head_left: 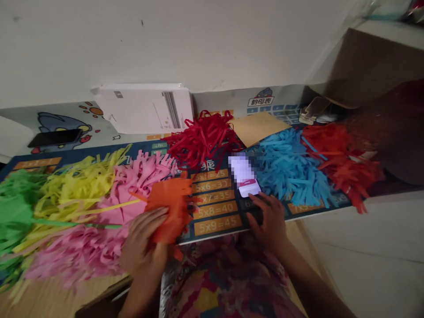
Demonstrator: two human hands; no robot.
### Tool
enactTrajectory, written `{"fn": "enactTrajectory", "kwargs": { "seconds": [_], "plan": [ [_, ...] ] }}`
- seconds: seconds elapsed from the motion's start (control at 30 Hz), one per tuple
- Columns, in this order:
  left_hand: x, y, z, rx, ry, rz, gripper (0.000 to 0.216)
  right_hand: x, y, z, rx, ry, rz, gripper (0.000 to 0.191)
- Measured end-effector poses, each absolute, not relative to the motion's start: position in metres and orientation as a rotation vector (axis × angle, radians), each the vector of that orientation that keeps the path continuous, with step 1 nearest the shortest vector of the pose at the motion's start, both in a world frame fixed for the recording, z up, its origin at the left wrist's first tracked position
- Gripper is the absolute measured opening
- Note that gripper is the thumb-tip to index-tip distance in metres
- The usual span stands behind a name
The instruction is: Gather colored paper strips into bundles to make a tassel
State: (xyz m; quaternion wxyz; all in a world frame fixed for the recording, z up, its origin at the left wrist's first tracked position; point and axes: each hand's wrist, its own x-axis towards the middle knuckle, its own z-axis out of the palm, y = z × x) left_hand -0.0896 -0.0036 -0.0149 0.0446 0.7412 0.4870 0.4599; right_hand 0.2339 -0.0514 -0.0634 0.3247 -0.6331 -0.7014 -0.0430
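Observation:
My left hand (pixel 144 240) is closed around the lower left part of a piece of orange fringed paper (pixel 170 207), above the table's near edge. Fingers apart, my right hand (pixel 270 218) reaches to the lower end of a lit phone (pixel 245 176) lying on the table mat; whether a fingertip touches the screen I cannot tell. Pink fringed paper (pixel 135 185) lies just behind and left of the orange piece, and another pink bunch (pixel 79 254) hangs over the table's front edge. Blue paper strips (pixel 289 168) are heaped right of the phone.
Yellow (pixel 76 185) and green fringed paper (pixel 18 198) cover the left side. Red strips (pixel 205 137), a yellow sheet (pixel 260 128) and a white box (pixel 145 108) lie towards the wall. Orange-red strips (pixel 344 159) sit at right, and a dark phone (pixel 54 138) far left.

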Motion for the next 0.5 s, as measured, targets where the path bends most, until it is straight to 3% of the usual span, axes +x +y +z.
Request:
{"fn": "enactTrajectory", "kwargs": {
  "seconds": [0.5],
  "plan": [
    [-0.06, 0.006, -0.035, 2.449, 1.354, 1.305, 0.023, 0.227, -0.052, -0.059, -1.769, -1.753, -0.093, 0.019]
  ]
}}
